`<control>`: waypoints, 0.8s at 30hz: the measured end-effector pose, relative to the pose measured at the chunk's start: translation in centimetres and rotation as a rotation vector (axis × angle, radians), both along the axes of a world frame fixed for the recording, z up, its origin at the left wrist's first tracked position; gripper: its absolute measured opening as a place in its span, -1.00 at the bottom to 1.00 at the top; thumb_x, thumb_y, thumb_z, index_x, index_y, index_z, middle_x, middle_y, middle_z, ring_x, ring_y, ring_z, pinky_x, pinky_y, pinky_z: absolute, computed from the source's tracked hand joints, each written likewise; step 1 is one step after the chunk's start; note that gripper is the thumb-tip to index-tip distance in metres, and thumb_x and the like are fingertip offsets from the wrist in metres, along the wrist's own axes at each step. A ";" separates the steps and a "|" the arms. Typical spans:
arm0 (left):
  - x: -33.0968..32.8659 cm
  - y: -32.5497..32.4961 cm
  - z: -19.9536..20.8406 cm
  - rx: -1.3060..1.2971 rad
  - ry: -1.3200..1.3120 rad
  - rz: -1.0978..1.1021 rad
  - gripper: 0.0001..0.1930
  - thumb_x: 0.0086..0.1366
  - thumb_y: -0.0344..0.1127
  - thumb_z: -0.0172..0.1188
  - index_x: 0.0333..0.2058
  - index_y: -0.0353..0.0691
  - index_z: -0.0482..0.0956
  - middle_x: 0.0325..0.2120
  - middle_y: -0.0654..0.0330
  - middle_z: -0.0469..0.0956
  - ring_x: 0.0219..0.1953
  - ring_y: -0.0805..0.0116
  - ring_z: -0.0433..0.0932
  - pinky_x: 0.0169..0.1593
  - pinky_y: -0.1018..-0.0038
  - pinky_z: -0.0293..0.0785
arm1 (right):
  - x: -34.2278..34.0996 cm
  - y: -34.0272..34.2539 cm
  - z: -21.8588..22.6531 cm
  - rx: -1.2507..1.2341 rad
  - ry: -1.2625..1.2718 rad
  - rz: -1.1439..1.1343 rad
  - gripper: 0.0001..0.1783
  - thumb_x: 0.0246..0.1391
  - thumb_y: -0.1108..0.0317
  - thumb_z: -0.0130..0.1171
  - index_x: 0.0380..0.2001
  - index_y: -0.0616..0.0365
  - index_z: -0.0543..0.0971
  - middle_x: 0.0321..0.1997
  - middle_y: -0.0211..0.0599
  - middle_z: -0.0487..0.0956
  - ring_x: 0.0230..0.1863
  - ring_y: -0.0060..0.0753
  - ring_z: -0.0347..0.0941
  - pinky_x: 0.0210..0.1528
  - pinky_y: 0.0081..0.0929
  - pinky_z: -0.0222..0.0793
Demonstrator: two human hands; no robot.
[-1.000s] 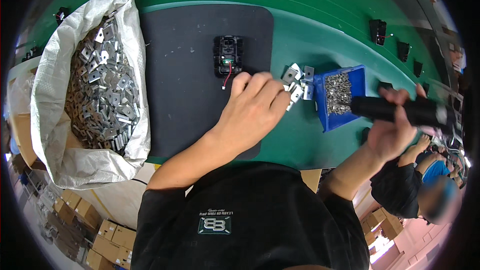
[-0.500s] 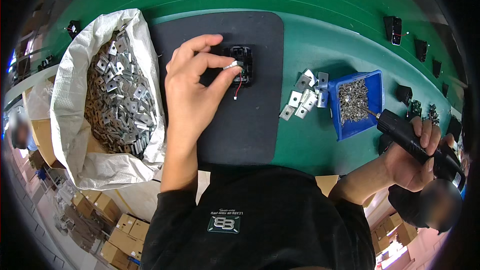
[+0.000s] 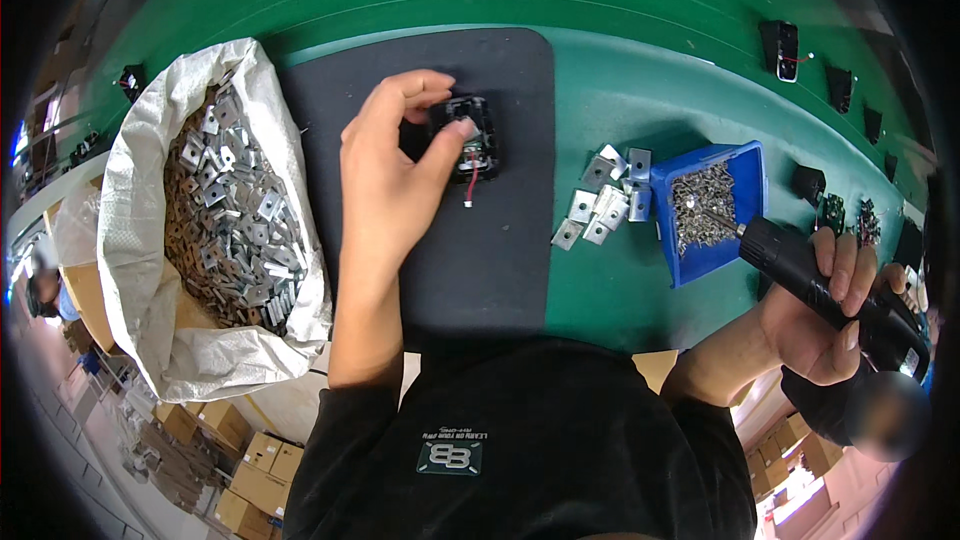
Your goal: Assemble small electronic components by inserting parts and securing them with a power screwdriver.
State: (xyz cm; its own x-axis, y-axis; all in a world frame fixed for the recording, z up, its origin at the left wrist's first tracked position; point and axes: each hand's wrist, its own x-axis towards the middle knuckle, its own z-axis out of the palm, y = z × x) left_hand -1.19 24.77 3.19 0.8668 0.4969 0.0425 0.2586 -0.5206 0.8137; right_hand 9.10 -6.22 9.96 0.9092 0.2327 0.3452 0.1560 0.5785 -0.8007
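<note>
While the small black module (image 3: 470, 135) lies on the dark mat (image 3: 500, 240), it is pinched by the left hand (image 3: 385, 175), the thumb being set against its near edge and the fingers curled over its far side; a red wire with a white plug is seen trailing from the module toward the person. The mat is spread on a green table (image 3: 640, 90). A black electric screwdriver (image 3: 830, 290) is gripped by the right hand (image 3: 825, 325), with the fingers wrapped fully around its body, and its bit is pointed into a blue bin (image 3: 745, 165) filled with small screws. Just left of the bin, a loose cluster of small square metal plates (image 3: 600, 205) is scattered on the table. To the left of the mat, a white woven sack (image 3: 130, 240) is stood open, and it is filled with many more metal plates of the same kind. Other black modules are laid out along the far and right edges of the table, well apart from both hands. Cardboard boxes (image 3: 230, 460) are seen below the table at the lower left.
</note>
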 end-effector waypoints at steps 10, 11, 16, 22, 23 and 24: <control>-0.3 -1.8 1.2 -0.112 -0.467 0.023 -0.65 0.03 -0.50 0.23 -0.15 -0.37 0.47 -0.08 -0.05 0.45 -0.04 0.22 0.43 0.05 0.37 0.32 | -0.3 0.4 0.6 0.060 -0.015 0.007 -0.45 -0.10 0.37 0.24 -0.01 -0.09 0.30 -0.45 -0.61 0.38 -0.38 -0.62 0.31 -0.18 -0.52 0.13; 0.1 -2.9 1.6 -0.111 -0.475 -0.139 -0.68 -0.01 -0.48 0.27 -0.21 -0.33 0.54 -0.18 0.03 0.50 -0.14 0.22 0.49 0.03 0.38 0.33 | -0.3 0.3 0.6 0.050 -0.016 0.003 -0.45 -0.10 0.37 0.24 -0.01 -0.09 0.30 -0.45 -0.61 0.38 -0.38 -0.62 0.31 -0.18 -0.52 0.13; 2.4 -9.5 1.8 0.240 -0.356 -0.532 -0.58 -0.22 -0.21 0.45 -0.27 -0.06 0.63 -0.30 0.35 0.49 -0.24 0.35 0.44 -0.12 0.38 0.17 | -0.4 0.3 1.1 0.085 -0.022 0.021 -0.47 -0.09 0.36 0.26 -0.01 -0.08 0.34 -0.47 -0.61 0.41 -0.42 -0.63 0.33 -0.24 -0.56 0.15; 3.5 -12.6 0.4 0.171 -0.388 -0.563 -0.61 -0.20 -0.26 0.43 -0.27 -0.06 0.66 -0.31 0.44 0.52 -0.29 0.41 0.40 -0.18 0.39 0.09 | -1.0 -0.1 1.7 0.108 -0.019 0.024 -0.47 -0.13 0.37 0.28 -0.03 -0.03 0.38 -0.48 -0.59 0.44 -0.43 -0.63 0.36 -0.27 -0.59 0.19; 3.6 -12.6 0.2 0.170 -0.386 -0.568 -0.61 -0.20 -0.26 0.43 -0.27 -0.06 0.66 -0.31 0.44 0.52 -0.29 0.41 0.40 -0.18 0.39 0.09 | -1.1 -0.2 1.7 0.110 -0.011 0.032 -0.47 -0.15 0.38 0.29 -0.04 -0.03 0.38 -0.48 -0.59 0.45 -0.44 -0.63 0.37 -0.27 -0.59 0.20; 3.7 -12.4 0.1 0.171 -0.407 -0.583 -0.62 -0.21 -0.28 0.43 -0.29 -0.05 0.67 -0.32 0.45 0.53 -0.30 0.43 0.40 -0.19 0.40 0.08 | -1.1 -0.3 1.8 0.110 -0.009 0.028 -0.47 -0.15 0.38 0.29 -0.04 -0.03 0.38 -0.48 -0.59 0.45 -0.44 -0.63 0.37 -0.27 -0.59 0.20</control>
State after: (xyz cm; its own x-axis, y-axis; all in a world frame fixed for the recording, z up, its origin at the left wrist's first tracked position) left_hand 2.52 12.33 3.32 0.8875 -0.0832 0.4533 -0.4051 -0.6099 0.6812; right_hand 7.96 -6.54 11.75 0.8998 0.2178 0.3781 0.1456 0.6670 -0.7307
